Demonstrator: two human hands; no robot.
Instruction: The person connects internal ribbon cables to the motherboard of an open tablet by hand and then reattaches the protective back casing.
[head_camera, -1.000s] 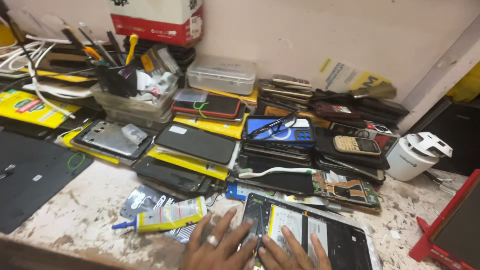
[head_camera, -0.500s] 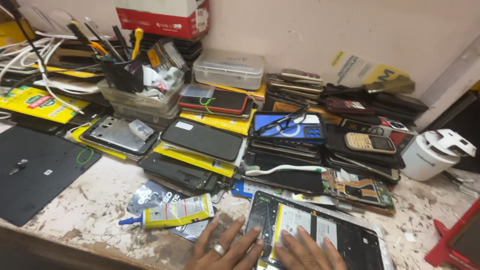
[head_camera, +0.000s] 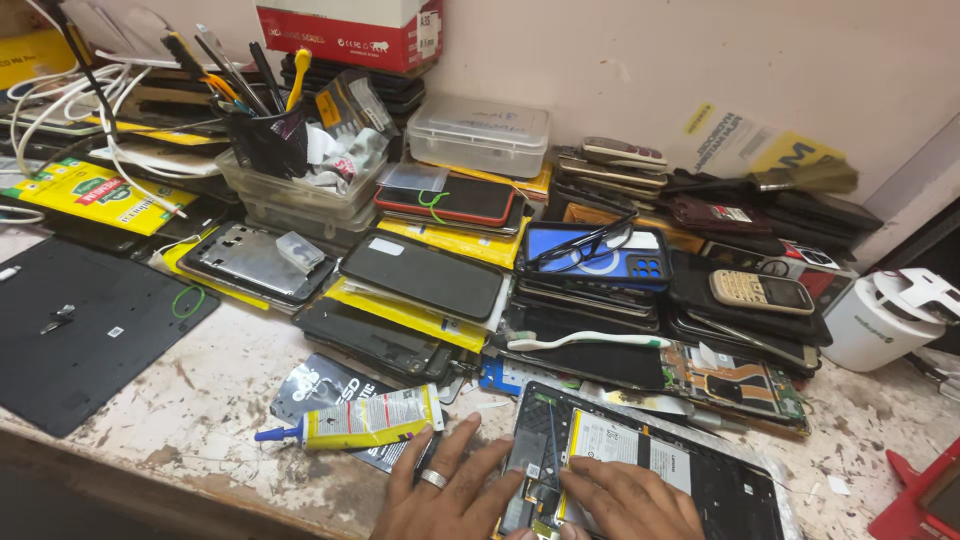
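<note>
- Down at the bottom edge, the left hand (head_camera: 450, 500) lies flat with its fingers (head_camera: 478, 472) spread open, gripping nothing; one finger wears a ring (head_camera: 433, 479).
- Its fingertips touch the left edge of an opened tablet (head_camera: 640, 470), which lies back-up on the table (head_camera: 210, 400) with its battery and boards bare.
- The right hand (head_camera: 630, 500) rests on the tablet's lower part, fingers (head_camera: 600, 472) loosely open and pressed down on the insides, holding nothing.
- Just left of the left hand lies a yellow glue tube (head_camera: 365, 418) with a blue tip, on a dark packet.
- Behind the tablet, a white toothbrush (head_camera: 585, 341) lies across stacked phones (head_camera: 420, 275).
- Farther back sit glasses (head_camera: 585, 245) on a blue phone, a keypad phone (head_camera: 760, 291), a clear plastic box (head_camera: 480, 135) and a cup of tools (head_camera: 262, 130).
- A white mug (head_camera: 880, 320) stands at the right.
</note>
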